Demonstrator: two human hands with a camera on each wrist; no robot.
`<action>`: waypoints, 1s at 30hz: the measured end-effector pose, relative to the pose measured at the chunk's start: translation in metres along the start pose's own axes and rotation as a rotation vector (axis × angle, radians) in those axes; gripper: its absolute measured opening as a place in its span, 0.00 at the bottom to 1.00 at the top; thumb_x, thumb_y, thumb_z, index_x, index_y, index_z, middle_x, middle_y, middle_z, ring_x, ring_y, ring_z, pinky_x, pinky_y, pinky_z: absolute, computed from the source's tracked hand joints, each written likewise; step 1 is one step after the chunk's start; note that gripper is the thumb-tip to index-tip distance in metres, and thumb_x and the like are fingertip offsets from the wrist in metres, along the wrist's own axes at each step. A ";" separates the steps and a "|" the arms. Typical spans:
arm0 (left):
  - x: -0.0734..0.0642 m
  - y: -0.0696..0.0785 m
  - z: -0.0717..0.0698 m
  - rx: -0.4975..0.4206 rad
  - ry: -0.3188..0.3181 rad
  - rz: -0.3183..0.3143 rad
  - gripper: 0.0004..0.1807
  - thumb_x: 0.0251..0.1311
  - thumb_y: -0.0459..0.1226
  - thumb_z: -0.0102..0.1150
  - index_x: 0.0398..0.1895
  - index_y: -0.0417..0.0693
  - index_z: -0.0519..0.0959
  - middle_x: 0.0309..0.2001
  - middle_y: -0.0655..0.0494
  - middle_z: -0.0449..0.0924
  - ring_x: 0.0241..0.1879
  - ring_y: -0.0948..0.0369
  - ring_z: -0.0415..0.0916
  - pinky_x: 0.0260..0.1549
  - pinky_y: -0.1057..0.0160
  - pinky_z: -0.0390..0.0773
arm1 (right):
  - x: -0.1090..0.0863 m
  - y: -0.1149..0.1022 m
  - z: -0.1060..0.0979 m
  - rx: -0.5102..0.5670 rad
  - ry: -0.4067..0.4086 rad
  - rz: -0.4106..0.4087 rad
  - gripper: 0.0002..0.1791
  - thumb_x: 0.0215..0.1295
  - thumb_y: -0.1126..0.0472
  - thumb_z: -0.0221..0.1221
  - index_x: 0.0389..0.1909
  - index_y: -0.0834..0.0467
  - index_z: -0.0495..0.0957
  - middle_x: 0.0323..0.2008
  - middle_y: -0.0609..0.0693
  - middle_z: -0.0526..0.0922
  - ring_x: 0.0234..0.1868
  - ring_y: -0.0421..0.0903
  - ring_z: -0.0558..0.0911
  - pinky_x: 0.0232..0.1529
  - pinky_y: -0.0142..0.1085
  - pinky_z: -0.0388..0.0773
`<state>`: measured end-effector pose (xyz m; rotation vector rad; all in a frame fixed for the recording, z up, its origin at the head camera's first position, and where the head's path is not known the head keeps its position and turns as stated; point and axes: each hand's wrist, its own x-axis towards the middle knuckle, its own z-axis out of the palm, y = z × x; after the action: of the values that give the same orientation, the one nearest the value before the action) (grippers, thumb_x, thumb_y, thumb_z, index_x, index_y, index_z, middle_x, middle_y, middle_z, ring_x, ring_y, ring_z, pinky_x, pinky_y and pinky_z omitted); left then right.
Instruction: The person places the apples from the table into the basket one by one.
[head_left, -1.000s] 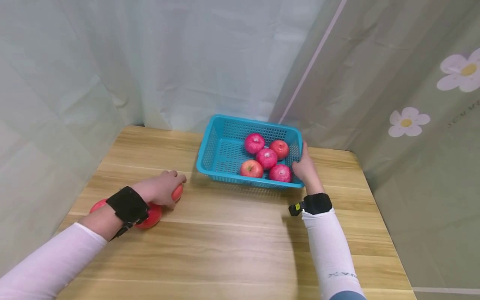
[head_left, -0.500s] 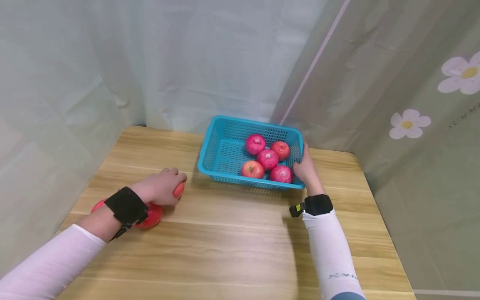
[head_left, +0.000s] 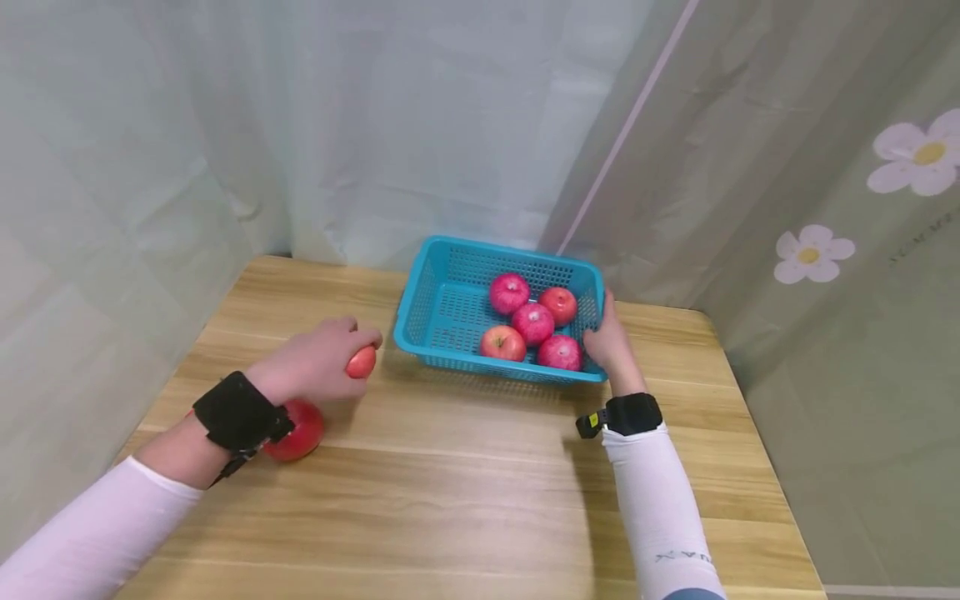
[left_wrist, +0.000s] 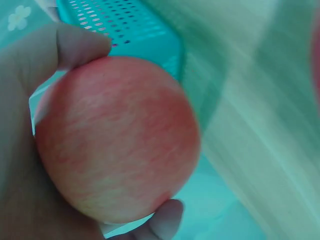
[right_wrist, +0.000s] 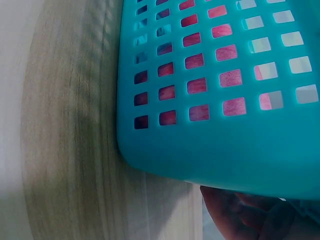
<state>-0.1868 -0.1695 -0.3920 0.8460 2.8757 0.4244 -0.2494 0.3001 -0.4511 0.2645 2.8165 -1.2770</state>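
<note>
My left hand [head_left: 318,358] grips a red apple [left_wrist: 117,140], its thumb and fingers curled round the sides. In the head view only part of that apple shows, just left of the blue basket. A larger red apple [head_left: 297,430] sits on the table beneath my left wrist, partly covered by it. My right hand [head_left: 613,340] holds the right end of the blue plastic basket [head_left: 431,353], thumb on the inner side. Several apples lie in the right part of the basket, among them a paler one [head_left: 502,343] near its front wall.
The wooden table [head_left: 450,508] reaches back to a pale curtain [head_left: 450,117]. Another curtain with printed flowers [head_left: 815,253] hangs along the right side. The basket stands near the table's back edge.
My left hand has closed round the apple and raised it slightly, up and toward the basket. The right hand keeps its hold on the basket, which stays in place.
</note>
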 end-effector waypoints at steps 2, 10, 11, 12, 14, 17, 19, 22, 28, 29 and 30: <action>0.002 0.004 -0.003 -0.003 0.043 0.000 0.27 0.52 0.42 0.74 0.56 0.49 0.79 0.44 0.48 0.76 0.41 0.50 0.74 0.28 0.56 0.79 | 0.000 -0.001 0.000 -0.004 0.001 0.001 0.50 0.76 0.68 0.50 0.88 0.50 0.31 0.82 0.68 0.55 0.78 0.71 0.62 0.75 0.68 0.60; 0.023 0.022 -0.008 -0.052 0.169 -0.013 0.31 0.58 0.47 0.72 0.62 0.47 0.75 0.51 0.46 0.74 0.48 0.48 0.73 0.34 0.53 0.82 | 0.001 0.001 -0.001 -0.004 0.006 -0.003 0.49 0.76 0.68 0.50 0.88 0.52 0.31 0.83 0.67 0.54 0.79 0.70 0.61 0.75 0.67 0.59; 0.027 0.025 -0.008 -0.060 0.187 -0.007 0.31 0.58 0.47 0.73 0.62 0.48 0.76 0.51 0.46 0.74 0.47 0.48 0.73 0.35 0.52 0.82 | 0.001 0.001 -0.002 -0.001 0.007 -0.004 0.49 0.76 0.68 0.50 0.88 0.52 0.31 0.83 0.67 0.54 0.79 0.70 0.61 0.75 0.67 0.58; 0.031 0.029 -0.008 -0.067 0.206 -0.002 0.31 0.58 0.48 0.74 0.63 0.48 0.77 0.53 0.45 0.74 0.48 0.48 0.73 0.36 0.52 0.82 | 0.001 0.001 -0.002 0.001 0.009 -0.004 0.49 0.76 0.68 0.50 0.88 0.52 0.31 0.83 0.67 0.54 0.79 0.70 0.61 0.75 0.67 0.58; 0.039 0.038 -0.008 -0.079 0.238 0.007 0.31 0.58 0.49 0.75 0.63 0.49 0.78 0.55 0.44 0.74 0.49 0.47 0.74 0.36 0.50 0.83 | 0.001 0.002 -0.002 0.003 0.013 -0.004 0.49 0.76 0.68 0.50 0.88 0.52 0.31 0.83 0.67 0.54 0.79 0.70 0.61 0.75 0.67 0.59; 0.051 0.052 -0.005 -0.107 0.263 0.019 0.32 0.59 0.49 0.72 0.66 0.50 0.79 0.58 0.42 0.73 0.51 0.46 0.74 0.35 0.49 0.83 | 0.001 0.002 -0.003 0.000 0.015 -0.002 0.49 0.76 0.67 0.50 0.88 0.52 0.31 0.83 0.67 0.54 0.78 0.70 0.62 0.75 0.67 0.59; 0.060 0.060 -0.002 -0.124 0.263 0.027 0.32 0.59 0.49 0.69 0.67 0.51 0.79 0.59 0.42 0.72 0.51 0.46 0.74 0.33 0.50 0.83 | 0.002 0.003 -0.003 -0.004 0.014 0.000 0.49 0.76 0.67 0.50 0.88 0.52 0.31 0.82 0.67 0.55 0.78 0.70 0.62 0.75 0.67 0.60; 0.074 0.072 0.003 -0.142 0.254 0.025 0.31 0.58 0.49 0.67 0.66 0.52 0.79 0.56 0.44 0.72 0.49 0.49 0.73 0.30 0.54 0.82 | 0.002 0.003 -0.003 -0.009 0.013 0.004 0.49 0.76 0.66 0.50 0.88 0.52 0.31 0.82 0.67 0.55 0.78 0.70 0.62 0.75 0.67 0.60; 0.102 0.087 0.013 -0.157 0.242 -0.027 0.29 0.60 0.52 0.65 0.63 0.50 0.77 0.52 0.46 0.72 0.48 0.50 0.72 0.34 0.52 0.81 | 0.002 0.004 0.001 -0.008 0.020 0.001 0.49 0.76 0.66 0.52 0.88 0.52 0.32 0.82 0.68 0.55 0.78 0.70 0.63 0.75 0.66 0.61; 0.106 0.088 0.015 -0.159 0.239 -0.043 0.29 0.61 0.52 0.64 0.63 0.50 0.76 0.52 0.45 0.72 0.48 0.50 0.72 0.35 0.51 0.81 | 0.003 0.003 0.001 -0.005 0.018 0.001 0.49 0.76 0.66 0.52 0.88 0.52 0.32 0.82 0.68 0.55 0.78 0.70 0.62 0.75 0.67 0.61; 0.110 0.089 0.017 -0.165 0.237 -0.059 0.29 0.62 0.53 0.63 0.62 0.50 0.76 0.52 0.45 0.71 0.48 0.49 0.72 0.35 0.51 0.81 | 0.003 0.003 0.002 -0.002 0.016 0.001 0.49 0.76 0.66 0.52 0.88 0.52 0.32 0.82 0.68 0.55 0.78 0.70 0.62 0.75 0.67 0.61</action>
<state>-0.2299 -0.0342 -0.3854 0.7257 3.0122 0.7928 -0.2517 0.3010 -0.4549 0.2772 2.8308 -1.2769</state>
